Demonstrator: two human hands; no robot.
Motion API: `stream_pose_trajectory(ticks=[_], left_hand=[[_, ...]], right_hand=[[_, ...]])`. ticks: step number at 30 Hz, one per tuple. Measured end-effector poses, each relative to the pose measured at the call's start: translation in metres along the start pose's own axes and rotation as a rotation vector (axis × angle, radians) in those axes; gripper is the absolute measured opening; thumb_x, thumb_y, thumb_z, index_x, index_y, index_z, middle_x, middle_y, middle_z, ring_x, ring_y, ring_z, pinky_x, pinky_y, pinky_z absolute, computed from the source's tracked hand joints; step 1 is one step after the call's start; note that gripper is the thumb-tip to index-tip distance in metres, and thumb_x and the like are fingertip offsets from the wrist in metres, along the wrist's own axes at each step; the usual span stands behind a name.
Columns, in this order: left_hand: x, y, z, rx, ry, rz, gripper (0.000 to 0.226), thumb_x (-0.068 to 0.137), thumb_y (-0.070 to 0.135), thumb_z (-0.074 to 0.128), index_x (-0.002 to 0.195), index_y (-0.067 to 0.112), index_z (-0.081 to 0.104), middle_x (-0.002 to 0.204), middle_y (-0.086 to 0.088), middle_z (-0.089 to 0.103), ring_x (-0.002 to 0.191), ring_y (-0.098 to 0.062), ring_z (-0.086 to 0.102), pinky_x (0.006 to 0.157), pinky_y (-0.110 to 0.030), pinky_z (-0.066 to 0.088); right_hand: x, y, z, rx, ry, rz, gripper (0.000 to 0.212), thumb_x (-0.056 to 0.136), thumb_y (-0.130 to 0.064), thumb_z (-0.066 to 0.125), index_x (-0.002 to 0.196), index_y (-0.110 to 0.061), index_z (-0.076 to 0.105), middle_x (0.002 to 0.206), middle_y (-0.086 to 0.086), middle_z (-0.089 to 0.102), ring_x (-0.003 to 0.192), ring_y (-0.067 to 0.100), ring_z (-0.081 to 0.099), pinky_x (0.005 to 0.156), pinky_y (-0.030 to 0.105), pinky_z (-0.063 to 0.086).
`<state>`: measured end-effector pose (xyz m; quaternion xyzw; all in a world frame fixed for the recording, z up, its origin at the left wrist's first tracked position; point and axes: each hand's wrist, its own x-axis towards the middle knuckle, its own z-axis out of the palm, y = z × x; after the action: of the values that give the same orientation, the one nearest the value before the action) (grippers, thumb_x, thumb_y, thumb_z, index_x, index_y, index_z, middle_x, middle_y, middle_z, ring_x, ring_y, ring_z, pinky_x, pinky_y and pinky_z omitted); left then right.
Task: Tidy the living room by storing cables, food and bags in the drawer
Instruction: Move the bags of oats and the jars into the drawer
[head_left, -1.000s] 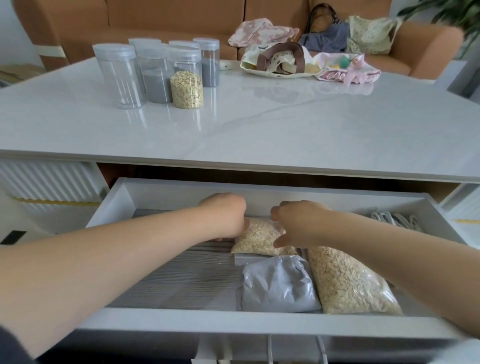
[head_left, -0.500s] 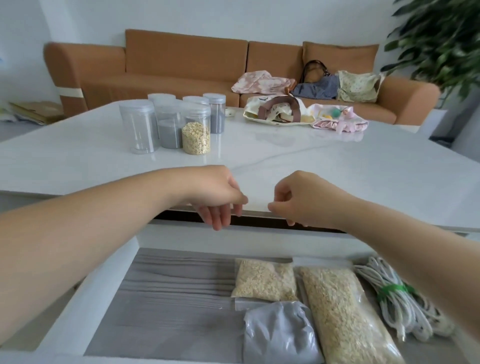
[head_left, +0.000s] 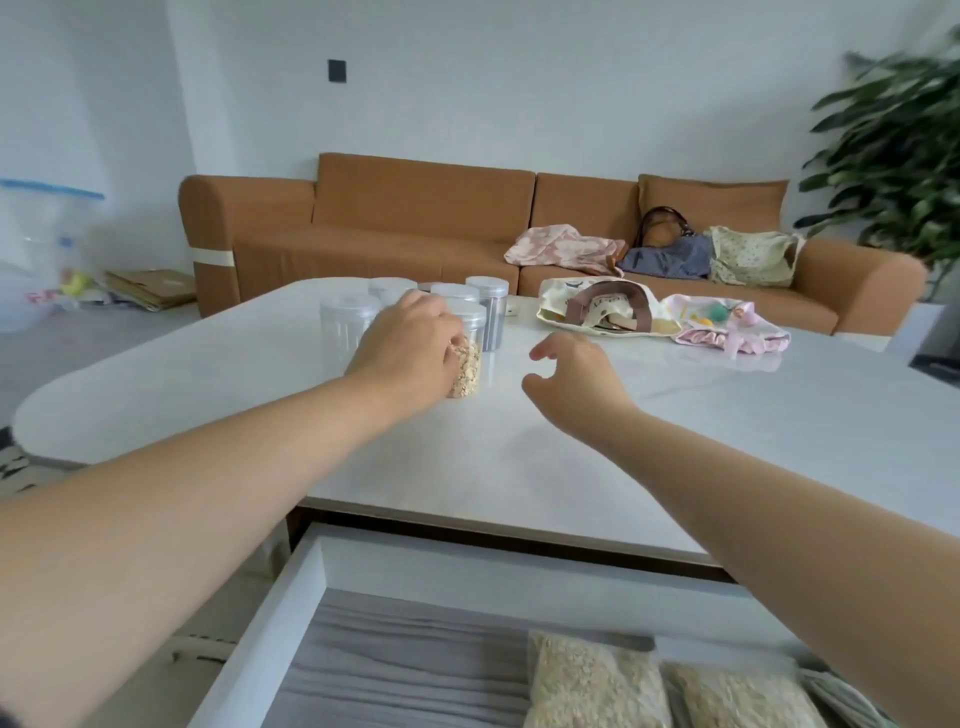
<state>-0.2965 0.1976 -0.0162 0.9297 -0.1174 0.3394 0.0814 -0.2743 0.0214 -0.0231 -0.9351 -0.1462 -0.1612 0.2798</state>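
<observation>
Head view, only view available. White marble-look tabletop (head_left: 675, 441) fills the mid frame; the white pull-out drawer with grey wood-grain floor (head_left: 405, 660) stands open at 6 o'clock beneath it.

Left hand (head_left: 410, 348): fingers curled around the clear plastic jar of oat flakes with a grey screw lid (head_left: 467, 358). The hand covers most of the jar's left side, with contact at the wall just under the lid. Whether the grip is fully closed I cannot tell; the palm side is hidden.

Right hand (head_left: 571, 379): spread, fingers loosely bent, nothing in it, hovering above the tabletop just at 3 o'clock of the oat jar, apart from it.

Jar stands upright, long axis vertical, at the near edge of a cluster of similar clear lidded jars (head_left: 353, 322); a grey-filled one (head_left: 491, 312) sits directly behind at 12 o'clock.

Key relation: the oat jar lies at 12 o'clock from the drawer, already under the left hand; the right hand is the next nearest, one short reach to its left.

Drawer contents visible: two clear bags of oat flakes (head_left: 597, 686) at 5 o'clock, side by side. Left half of the floor bare.

Still out: cream tote with brown handles (head_left: 608, 312) and pink pouch (head_left: 727, 332) on the table at 1 o'clock.

Judgement: jar pickup in hand; task partway.
</observation>
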Motion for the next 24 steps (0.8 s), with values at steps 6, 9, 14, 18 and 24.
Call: stream_pose_trajectory(ticks=[6, 9, 14, 18, 24], left_hand=[[0.034, -0.058, 0.014, 0.161, 0.098, -0.124, 0.044, 0.081, 0.006, 0.055, 0.126, 0.006, 0.057, 0.139, -0.02, 0.043, 0.134, -0.038, 0.032, 0.106, -0.049, 0.027], [0.054, -0.08, 0.018, 0.169, -0.042, -0.306, 0.044, 0.096, 0.021, 0.039, 0.14, 0.018, 0.043, 0.153, -0.01, 0.024, 0.142, -0.028, 0.013, 0.114, -0.047, 0.016], [0.087, -0.1, 0.015, 0.066, -0.293, -0.462, 0.047, 0.101, 0.037, 0.028, 0.147, 0.028, 0.031, 0.158, 0.0, 0.019, 0.144, -0.026, 0.009, 0.116, -0.049, 0.013], [0.104, -0.106, 0.016, 0.05, -0.466, -0.416, 0.056, 0.098, 0.041, 0.037, 0.15, 0.029, 0.022, 0.157, 0.0, 0.024, 0.144, -0.028, 0.018, 0.115, -0.046, 0.018], [0.119, -0.101, 0.015, 0.049, -0.707, -0.342, 0.047, 0.103, 0.03, 0.025, 0.147, 0.013, 0.032, 0.153, -0.008, 0.031, 0.138, -0.026, 0.03, 0.109, -0.031, 0.025]], right_hand=[[0.05, -0.026, 0.021, 0.02, 0.046, -0.026, 0.045, 0.089, -0.013, 0.047, 0.133, -0.011, 0.041, 0.135, 0.009, 0.039, 0.126, 0.025, 0.032, 0.097, 0.031, 0.032], [0.071, -0.037, 0.031, 0.096, 0.065, -0.041, 0.042, 0.092, -0.017, 0.043, 0.133, -0.011, 0.04, 0.135, 0.009, 0.039, 0.125, 0.024, 0.034, 0.097, 0.031, 0.031], [0.096, -0.048, 0.046, 0.106, 0.008, -0.146, 0.047, 0.09, -0.039, 0.052, 0.132, -0.02, 0.045, 0.137, 0.002, 0.037, 0.127, 0.019, 0.034, 0.092, 0.027, 0.032], [0.105, -0.048, 0.051, -0.119, -0.147, -0.137, 0.057, 0.087, -0.049, 0.054, 0.136, -0.022, 0.041, 0.135, 0.0, 0.038, 0.106, 0.021, 0.053, 0.08, 0.032, 0.046], [0.119, -0.028, 0.045, -0.321, -0.046, -0.043, 0.047, 0.086, -0.033, 0.047, 0.13, -0.018, 0.042, 0.128, 0.005, 0.045, 0.116, 0.027, 0.044, 0.086, 0.036, 0.04]])
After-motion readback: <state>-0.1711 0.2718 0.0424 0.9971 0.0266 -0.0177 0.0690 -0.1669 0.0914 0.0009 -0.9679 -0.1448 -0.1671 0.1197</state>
